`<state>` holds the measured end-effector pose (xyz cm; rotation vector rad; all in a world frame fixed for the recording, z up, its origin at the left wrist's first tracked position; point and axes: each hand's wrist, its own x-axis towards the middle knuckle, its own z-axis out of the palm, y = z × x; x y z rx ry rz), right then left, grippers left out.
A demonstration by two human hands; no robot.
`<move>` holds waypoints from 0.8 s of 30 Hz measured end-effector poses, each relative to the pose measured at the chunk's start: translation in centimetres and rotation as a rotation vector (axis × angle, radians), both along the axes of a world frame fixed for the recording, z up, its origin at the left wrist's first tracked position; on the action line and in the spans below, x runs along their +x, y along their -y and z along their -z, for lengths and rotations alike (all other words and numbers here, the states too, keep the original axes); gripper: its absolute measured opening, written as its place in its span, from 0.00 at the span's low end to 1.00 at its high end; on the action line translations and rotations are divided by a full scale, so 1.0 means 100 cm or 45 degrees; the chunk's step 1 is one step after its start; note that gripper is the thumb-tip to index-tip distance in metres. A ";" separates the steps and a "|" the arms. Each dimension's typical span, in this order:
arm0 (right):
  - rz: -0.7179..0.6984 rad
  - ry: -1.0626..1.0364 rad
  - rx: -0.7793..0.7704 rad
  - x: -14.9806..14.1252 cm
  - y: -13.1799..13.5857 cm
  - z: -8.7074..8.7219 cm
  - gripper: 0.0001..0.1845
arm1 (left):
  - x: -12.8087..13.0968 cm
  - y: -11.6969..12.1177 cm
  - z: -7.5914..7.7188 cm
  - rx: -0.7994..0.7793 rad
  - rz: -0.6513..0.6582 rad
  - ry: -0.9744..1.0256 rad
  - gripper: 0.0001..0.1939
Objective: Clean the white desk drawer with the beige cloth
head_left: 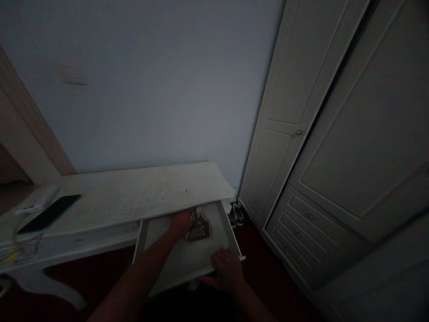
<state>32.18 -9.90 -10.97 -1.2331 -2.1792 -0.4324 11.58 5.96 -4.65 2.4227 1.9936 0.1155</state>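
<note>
A white drawer (214, 249) is pulled out from under the table top. Inside it lies a dark brown piece with a light pattern and a pale border (200, 229), which looks like folded cloth or a small pouch; the dim light hides its exact kind. My left hand (181, 222) reaches into the drawer from the left and grips this patterned piece by its left side, its fingertips partly hidden. At the drawer's front edge, near the right corner, my right hand (227, 266) is closed over the rim, fingers on the inside and thumb below.
The white table (134, 188) stands against a blue wall. On its left lie a dark phone (50, 214), a white box-like device (38, 201) and cables (15, 252). Shoes (236, 215) sit on the red floor beside a white wardrobe (268, 170) at right.
</note>
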 end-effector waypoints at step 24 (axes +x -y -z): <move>-0.002 -0.048 0.057 0.000 -0.001 -0.001 0.33 | 0.006 0.075 0.009 -0.244 0.872 -0.133 0.39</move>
